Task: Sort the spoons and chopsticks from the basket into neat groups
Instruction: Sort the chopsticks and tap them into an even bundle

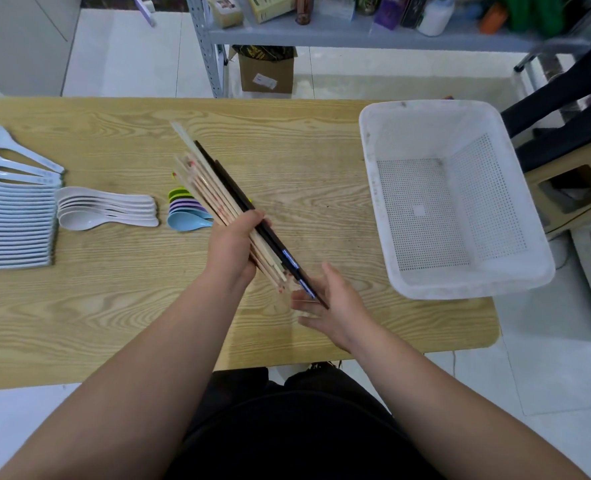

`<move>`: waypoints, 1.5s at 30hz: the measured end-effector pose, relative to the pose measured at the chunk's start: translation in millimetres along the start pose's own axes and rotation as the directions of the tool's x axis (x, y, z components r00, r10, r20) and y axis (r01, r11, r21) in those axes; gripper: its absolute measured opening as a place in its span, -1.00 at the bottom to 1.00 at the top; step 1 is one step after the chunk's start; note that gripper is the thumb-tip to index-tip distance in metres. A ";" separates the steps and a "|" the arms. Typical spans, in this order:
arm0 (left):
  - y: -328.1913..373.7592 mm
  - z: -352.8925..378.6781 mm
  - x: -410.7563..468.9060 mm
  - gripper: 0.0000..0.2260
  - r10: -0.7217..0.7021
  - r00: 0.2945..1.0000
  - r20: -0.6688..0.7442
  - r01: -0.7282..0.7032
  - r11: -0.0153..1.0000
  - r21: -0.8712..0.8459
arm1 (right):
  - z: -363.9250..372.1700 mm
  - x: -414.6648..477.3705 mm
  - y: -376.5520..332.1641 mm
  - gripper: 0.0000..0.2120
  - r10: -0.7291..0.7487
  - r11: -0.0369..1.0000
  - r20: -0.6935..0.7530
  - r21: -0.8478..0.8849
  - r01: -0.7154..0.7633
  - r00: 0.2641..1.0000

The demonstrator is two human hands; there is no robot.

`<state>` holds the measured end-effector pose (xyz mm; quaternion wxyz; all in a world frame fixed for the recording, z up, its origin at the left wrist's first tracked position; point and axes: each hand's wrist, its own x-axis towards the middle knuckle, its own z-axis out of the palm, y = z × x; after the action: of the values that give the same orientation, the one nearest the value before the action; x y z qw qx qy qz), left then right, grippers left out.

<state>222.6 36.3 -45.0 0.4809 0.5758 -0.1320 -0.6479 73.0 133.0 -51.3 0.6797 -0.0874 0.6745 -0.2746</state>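
Observation:
My left hand (233, 245) grips a bundle of chopsticks (211, 183), pale wooden ones and a few black ones, slanting from upper left to lower right above the wooden table (114, 306). My right hand (325, 303) is open, its fingers against the lower ends of the bundle. The white perforated basket (384, 209) stands at the right with nothing in it. On the left lie rows of pale blue spoons (13, 223), white spoons (107, 211) and small coloured spoons (186, 216).
A metal shelf (356, 36) with boxes and bottles stands beyond the table, a cardboard box (266, 76) under it. A dark chair (564, 109) and a wooden cabinet (571, 192) are at the right. The table's near edge runs just above my lap.

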 end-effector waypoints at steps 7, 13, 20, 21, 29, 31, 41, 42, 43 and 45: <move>-11.7 8.1 -19.4 -0.89 0.043 0.998 0.052 -0.043 0.999 -0.007 | 21.1 -5.8 -19.6 -0.51 0.012 0.930 -0.137 0.366 0.039 0.991; -25.6 13.7 -39.3 -0.89 0.063 0.996 0.069 -0.061 0.998 -0.031 | 36.0 -12.6 -26.6 -0.56 -0.003 0.955 -0.141 0.293 0.044 0.990; -22.8 29.1 -47.4 -0.64 0.138 0.982 0.133 -0.165 0.962 0.218 | 37.5 -10.6 -20.7 -0.63 -0.011 0.972 -0.125 0.232 0.041 0.992; -20.3 29.1 -45.5 -0.64 0.142 0.982 0.128 -0.170 0.954 0.247 | 35.7 -12.8 -21.7 -0.59 -0.035 0.980 -0.100 0.190 0.054 0.994; -23.9 17.6 -26.6 -0.63 0.091 0.984 0.152 -0.175 0.646 0.743 | 12.9 -1.0 -59.3 -0.44 -0.519 0.745 0.119 -0.421 0.517 0.846; -29.0 20.1 -23.6 -0.72 0.113 0.976 0.187 -0.218 0.520 0.826 | 20.1 6.9 -77.8 -0.43 -0.502 0.698 0.167 -0.501 0.512 0.848; -49.2 46.1 35.0 -0.53 0.048 0.986 0.157 -0.164 0.368 0.915 | 19.4 93.1 -94.8 -0.62 -0.497 0.677 0.114 -0.570 0.466 0.860; -50.9 47.0 39.6 -0.53 0.042 0.988 0.147 -0.152 0.380 0.912 | 18.6 99.9 -93.5 -0.62 -0.512 0.669 0.105 -0.573 0.473 0.852; -52.6 47.8 43.9 -0.54 0.043 0.988 0.149 -0.154 0.387 0.909 | 17.9 106.5 -92.0 -0.63 -0.528 0.664 0.099 -0.572 0.482 0.844; -55.9 48.3 50.4 -0.57 0.051 0.983 0.174 -0.181 0.377 0.909 | 16.1 117.4 -88.8 -0.66 -0.565 0.664 0.088 -0.542 0.515 0.821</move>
<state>160.4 6.9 -102.2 0.1167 0.6958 -0.5366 -0.4630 58.7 -2.8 -108.7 0.4837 -0.4601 0.6961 -0.2642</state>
